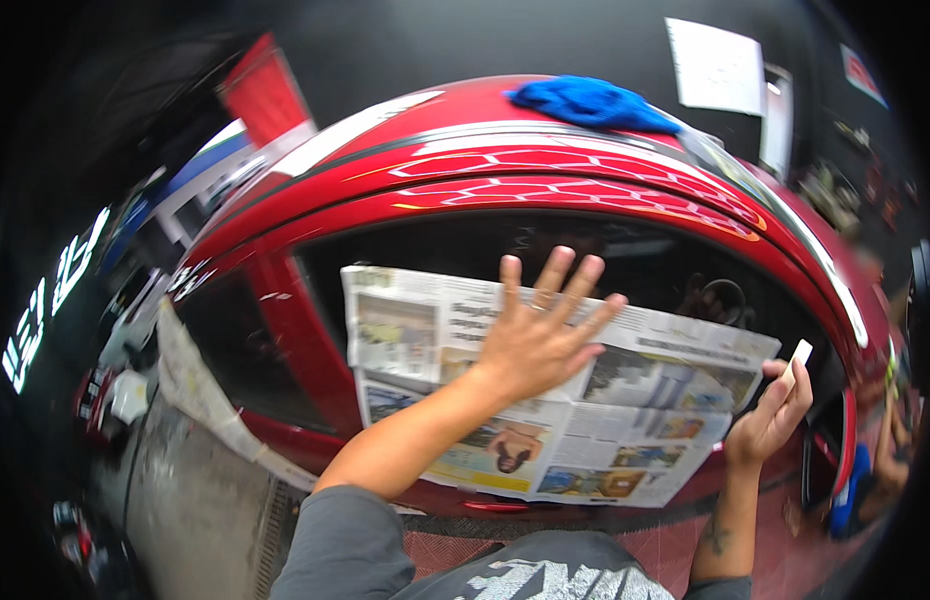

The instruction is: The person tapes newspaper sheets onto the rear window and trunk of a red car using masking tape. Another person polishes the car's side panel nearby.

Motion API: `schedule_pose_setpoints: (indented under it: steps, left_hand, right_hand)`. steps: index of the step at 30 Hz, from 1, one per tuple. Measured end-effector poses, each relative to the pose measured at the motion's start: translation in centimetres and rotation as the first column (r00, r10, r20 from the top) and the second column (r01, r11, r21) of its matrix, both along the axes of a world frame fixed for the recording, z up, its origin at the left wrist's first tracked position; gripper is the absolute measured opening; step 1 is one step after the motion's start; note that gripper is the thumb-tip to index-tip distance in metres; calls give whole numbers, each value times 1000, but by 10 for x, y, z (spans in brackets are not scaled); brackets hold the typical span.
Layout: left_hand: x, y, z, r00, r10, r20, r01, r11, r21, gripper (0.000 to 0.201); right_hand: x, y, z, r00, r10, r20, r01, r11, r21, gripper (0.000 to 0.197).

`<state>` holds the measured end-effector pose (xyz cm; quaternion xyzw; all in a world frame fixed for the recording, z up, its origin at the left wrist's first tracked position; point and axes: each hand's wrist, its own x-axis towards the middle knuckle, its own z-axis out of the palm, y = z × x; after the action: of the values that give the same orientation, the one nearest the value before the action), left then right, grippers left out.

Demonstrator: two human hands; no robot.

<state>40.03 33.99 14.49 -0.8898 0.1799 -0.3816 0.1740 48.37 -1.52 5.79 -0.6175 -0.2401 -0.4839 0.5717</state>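
Observation:
A sheet of newspaper (405, 340) is spread over the side window and door of a red car (285, 330). My left hand (547, 345) lies on its upper middle part, fingers spread, with a ring on one of them. At the sheet's right edge my right hand (773, 418) is closed around a small cream-coloured flat piece (802, 353), which sticks up past the fingers. What this piece is cannot be made out. The newspaper's top edge runs across the dark window glass (605, 245), and its lower edge reaches down the red door.
A blue cloth (592, 102) rests on the car roof. Paper masking (210, 385) hangs along the car's left part. On the right are a side mirror (823, 470) and a person in blue (853, 495) low down. A white sheet (715, 65) hangs on the dark wall.

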Motion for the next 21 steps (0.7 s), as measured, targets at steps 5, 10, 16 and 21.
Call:
schedule_pose_setpoints:
  steps: [5,10,16,21]
  left_hand:
    - [-15,6,-9,996,82,41,-80,996,-34,77]
    - [-25,14,-4,994,105,-8,-105,987,-120,79]
    - [-81,107,21,914,405,8,-382,868,-316,116]
    - [-112,147,25,826,557,87,-494,790,-362,108]
  right_hand:
    - [-35,120,81,888,427,171,-308,828,-469,53]
    - [8,204,105,809,482,337,-289,825,-486,26]
    - [19,181,100,777,515,362,-257,784,-565,17]
    - [15,196,101,778,509,368,-287,810,-511,36]
